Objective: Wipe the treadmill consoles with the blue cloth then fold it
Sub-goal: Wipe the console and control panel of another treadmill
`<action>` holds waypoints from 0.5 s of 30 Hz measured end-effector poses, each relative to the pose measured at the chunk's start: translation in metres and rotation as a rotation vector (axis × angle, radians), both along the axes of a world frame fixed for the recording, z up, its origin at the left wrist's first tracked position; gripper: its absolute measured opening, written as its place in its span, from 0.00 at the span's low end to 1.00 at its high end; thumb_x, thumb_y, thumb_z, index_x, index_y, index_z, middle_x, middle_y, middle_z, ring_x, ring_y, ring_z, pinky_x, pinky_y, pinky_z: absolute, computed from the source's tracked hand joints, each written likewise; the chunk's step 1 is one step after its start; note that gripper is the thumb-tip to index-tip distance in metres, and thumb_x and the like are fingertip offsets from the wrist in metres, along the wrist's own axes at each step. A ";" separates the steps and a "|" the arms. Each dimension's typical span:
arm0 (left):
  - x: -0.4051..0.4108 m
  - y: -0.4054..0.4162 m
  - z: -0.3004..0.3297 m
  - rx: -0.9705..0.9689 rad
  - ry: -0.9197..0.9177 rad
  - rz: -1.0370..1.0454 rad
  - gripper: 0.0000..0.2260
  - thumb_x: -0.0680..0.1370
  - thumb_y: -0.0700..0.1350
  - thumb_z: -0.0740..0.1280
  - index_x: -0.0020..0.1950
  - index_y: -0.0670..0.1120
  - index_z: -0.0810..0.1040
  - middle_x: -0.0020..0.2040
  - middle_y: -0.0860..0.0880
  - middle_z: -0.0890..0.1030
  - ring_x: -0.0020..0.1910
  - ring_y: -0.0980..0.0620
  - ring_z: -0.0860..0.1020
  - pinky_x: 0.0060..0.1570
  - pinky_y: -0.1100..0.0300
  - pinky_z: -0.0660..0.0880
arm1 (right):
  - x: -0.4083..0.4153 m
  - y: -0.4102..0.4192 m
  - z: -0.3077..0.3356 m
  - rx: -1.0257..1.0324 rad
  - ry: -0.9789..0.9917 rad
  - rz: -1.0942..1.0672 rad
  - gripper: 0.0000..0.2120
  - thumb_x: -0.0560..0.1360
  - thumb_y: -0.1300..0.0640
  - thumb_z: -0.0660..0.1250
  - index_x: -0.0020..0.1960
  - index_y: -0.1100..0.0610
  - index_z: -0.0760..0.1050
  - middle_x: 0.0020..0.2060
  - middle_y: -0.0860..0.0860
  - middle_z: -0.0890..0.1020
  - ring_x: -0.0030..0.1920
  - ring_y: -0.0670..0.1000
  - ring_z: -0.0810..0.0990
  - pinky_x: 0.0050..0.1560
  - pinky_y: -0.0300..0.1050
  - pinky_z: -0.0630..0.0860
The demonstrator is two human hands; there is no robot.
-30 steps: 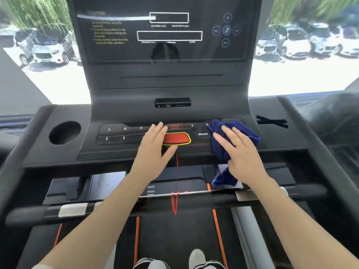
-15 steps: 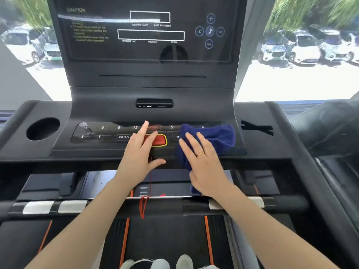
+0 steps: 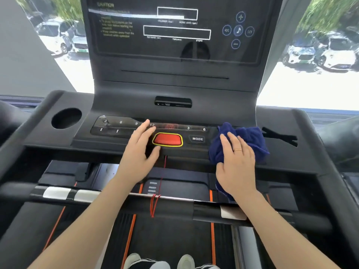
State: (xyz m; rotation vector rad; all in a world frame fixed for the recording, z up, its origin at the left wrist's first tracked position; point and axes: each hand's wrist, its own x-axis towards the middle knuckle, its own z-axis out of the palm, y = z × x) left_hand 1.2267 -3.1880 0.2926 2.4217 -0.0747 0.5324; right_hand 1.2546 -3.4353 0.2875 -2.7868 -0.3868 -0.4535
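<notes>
Strong daylight is being let in through the windows behind the treadmill console, and the ground outside is being blown out to white. The dark display panel is being streaked by glare. Edges are being bent by wide-angle distortion, and the parked cars are being smeared by blur.

The right hand and blue cloth are back at the console's right end, uncovering the MODE button; half a second ago they covered it.
</notes>
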 end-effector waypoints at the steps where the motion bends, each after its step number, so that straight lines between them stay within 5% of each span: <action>1: -0.001 0.005 0.000 -0.004 0.002 0.060 0.22 0.76 0.39 0.66 0.69 0.40 0.68 0.73 0.47 0.63 0.72 0.50 0.60 0.70 0.58 0.57 | 0.004 0.006 0.005 0.049 0.009 0.006 0.27 0.65 0.59 0.56 0.63 0.61 0.74 0.62 0.60 0.76 0.61 0.64 0.75 0.59 0.59 0.70; 6: -0.008 0.044 -0.001 0.053 0.111 0.298 0.24 0.75 0.49 0.63 0.67 0.38 0.69 0.72 0.40 0.65 0.73 0.40 0.57 0.71 0.48 0.52 | 0.020 0.059 0.020 0.140 0.087 0.122 0.25 0.66 0.58 0.57 0.62 0.58 0.76 0.61 0.56 0.78 0.61 0.60 0.75 0.60 0.56 0.69; 10: -0.011 0.075 0.005 0.096 0.243 0.489 0.26 0.76 0.52 0.59 0.70 0.40 0.66 0.74 0.38 0.59 0.74 0.39 0.52 0.71 0.45 0.46 | 0.022 0.111 0.031 0.026 0.194 0.246 0.24 0.72 0.58 0.59 0.69 0.55 0.69 0.69 0.53 0.70 0.70 0.56 0.66 0.68 0.53 0.61; 15: -0.016 0.099 0.007 0.107 0.304 0.427 0.27 0.78 0.54 0.51 0.74 0.42 0.59 0.76 0.40 0.57 0.75 0.42 0.53 0.72 0.49 0.49 | 0.016 0.184 0.041 -0.175 0.251 0.359 0.28 0.76 0.52 0.58 0.75 0.52 0.57 0.75 0.52 0.58 0.74 0.56 0.55 0.70 0.53 0.58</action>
